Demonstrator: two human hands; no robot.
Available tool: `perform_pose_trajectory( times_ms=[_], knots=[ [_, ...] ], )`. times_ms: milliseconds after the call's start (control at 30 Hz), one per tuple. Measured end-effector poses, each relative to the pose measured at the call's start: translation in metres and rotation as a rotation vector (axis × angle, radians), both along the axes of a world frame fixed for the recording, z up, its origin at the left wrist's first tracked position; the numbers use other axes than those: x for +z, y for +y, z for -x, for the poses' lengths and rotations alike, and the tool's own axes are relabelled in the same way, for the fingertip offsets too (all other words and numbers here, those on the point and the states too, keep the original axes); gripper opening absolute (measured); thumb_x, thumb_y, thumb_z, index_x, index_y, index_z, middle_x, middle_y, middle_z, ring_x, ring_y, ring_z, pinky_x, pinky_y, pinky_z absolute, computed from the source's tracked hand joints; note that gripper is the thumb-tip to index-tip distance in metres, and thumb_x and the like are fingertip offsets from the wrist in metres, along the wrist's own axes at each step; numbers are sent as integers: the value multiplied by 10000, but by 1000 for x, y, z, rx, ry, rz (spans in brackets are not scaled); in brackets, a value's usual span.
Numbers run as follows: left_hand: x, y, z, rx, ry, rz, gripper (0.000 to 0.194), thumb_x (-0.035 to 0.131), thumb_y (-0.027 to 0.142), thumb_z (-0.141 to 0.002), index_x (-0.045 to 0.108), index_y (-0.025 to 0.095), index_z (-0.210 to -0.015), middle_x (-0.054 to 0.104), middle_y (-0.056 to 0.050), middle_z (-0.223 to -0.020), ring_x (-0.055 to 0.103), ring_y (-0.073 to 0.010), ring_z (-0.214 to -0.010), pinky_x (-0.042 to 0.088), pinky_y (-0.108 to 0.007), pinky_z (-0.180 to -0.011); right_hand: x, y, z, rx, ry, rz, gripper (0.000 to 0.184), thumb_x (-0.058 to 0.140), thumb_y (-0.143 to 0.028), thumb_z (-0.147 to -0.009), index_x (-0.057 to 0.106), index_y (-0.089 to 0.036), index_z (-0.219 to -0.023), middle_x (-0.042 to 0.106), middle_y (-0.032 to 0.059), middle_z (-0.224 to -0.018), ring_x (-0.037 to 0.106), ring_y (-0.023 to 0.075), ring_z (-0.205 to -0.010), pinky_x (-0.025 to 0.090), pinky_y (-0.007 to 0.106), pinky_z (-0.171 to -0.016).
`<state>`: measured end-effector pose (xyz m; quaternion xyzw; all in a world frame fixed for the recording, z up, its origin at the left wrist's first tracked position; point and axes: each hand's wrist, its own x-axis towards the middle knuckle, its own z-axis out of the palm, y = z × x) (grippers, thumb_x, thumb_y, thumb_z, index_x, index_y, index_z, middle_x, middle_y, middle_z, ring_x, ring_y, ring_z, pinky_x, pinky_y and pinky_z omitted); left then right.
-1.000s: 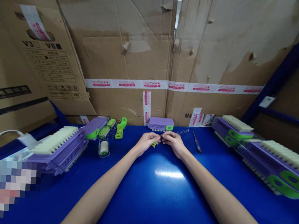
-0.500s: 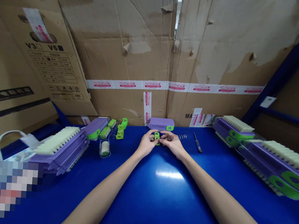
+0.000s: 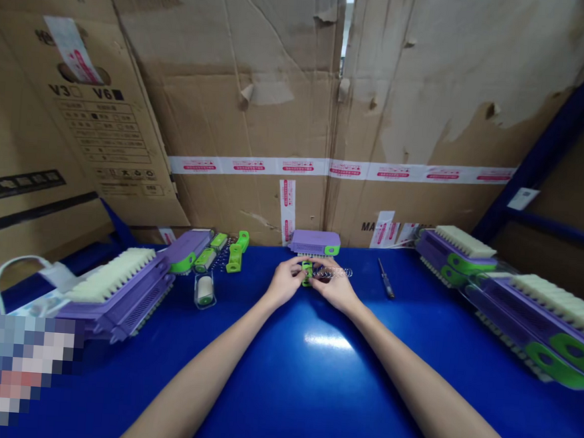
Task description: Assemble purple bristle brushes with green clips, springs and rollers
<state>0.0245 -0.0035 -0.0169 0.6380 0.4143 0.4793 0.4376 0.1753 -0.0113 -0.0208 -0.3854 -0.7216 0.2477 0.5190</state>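
Observation:
A small green plastic part (image 3: 307,266) with openings in it stands in the middle of the blue table. My left hand (image 3: 284,282) is closed on its left side, thumb and fingers pinching it. From the right, my right hand (image 3: 336,289) is closed around one end of a thin metal coil spring (image 3: 347,273), its fingertips touching the green part. The spring's loose end sticks out to the right, past the knuckles. Fingers hide where spring and part meet. Just behind my hands sits a purple block with a green end (image 3: 315,240), bristles underneath.
A screwdriver (image 3: 386,279) lies to the right. Purple-and-green brush units (image 3: 530,316) line the right side, others (image 3: 111,293) the left. Loose green parts (image 3: 235,258) and a clear case with a white roller (image 3: 205,290) lie left. A cardboard wall (image 3: 259,110) closes the back.
My right hand has shifted slightly toward the green part. The spring's loose end now reaches less far right, and the green part has turned a little.

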Motion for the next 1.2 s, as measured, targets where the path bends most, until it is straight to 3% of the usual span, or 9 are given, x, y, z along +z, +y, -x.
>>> perform_pose_trajectory(
  times_ms=[167, 367, 633, 933, 1200],
  knots=[
    [-1, 2, 2, 0, 5, -1, 339, 539, 124, -751, 579, 115, -1088, 666, -35, -701, 630, -140, -685, 485, -230, -633, 0, -2, 1, -10, 20, -51, 221, 617, -148, -683, 680, -210, -886, 661, 48, -897, 620, 177, -864, 477, 322, -814],
    [-2, 1, 1, 15, -14, 5, 334, 571, 174, -749, 573, 135, -1080, 677, -43, -755, 629, -138, -689, 488, -232, -632, 0, -2, 1, -33, 30, -39, 178, 629, -175, -686, 679, -199, -856, 671, 46, -857, 631, 170, -810, 488, 314, -786],
    [-4, 2, 1, 47, -12, 10, 353, 603, 214, -727, 582, 122, -1066, 662, -37, -696, 606, -132, -614, 451, -214, -553, 0, -3, 3, -46, 91, 52, 172, 655, -253, -684, 668, -200, -847, 698, 53, -880, 651, 188, -820, 508, 339, -788],
    [0, -1, -1, 61, 10, -10, 337, 575, 224, -737, 589, 104, -1052, 644, -31, -650, 582, -132, -574, 429, -219, -541, -6, 3, 2, -54, 57, 50, 235, 661, -273, -697, 654, -177, -912, 696, 76, -906, 650, 196, -827, 512, 345, -781],
    [-2, 1, 2, -17, -19, 26, 401, 580, 175, -753, 549, 116, -1148, 684, -66, -802, 629, -146, -723, 497, -264, -701, -8, 3, 4, -17, 123, 148, 281, 664, -320, -701, 629, -173, -938, 702, 44, -786, 661, 175, -714, 523, 308, -699]
  ],
)
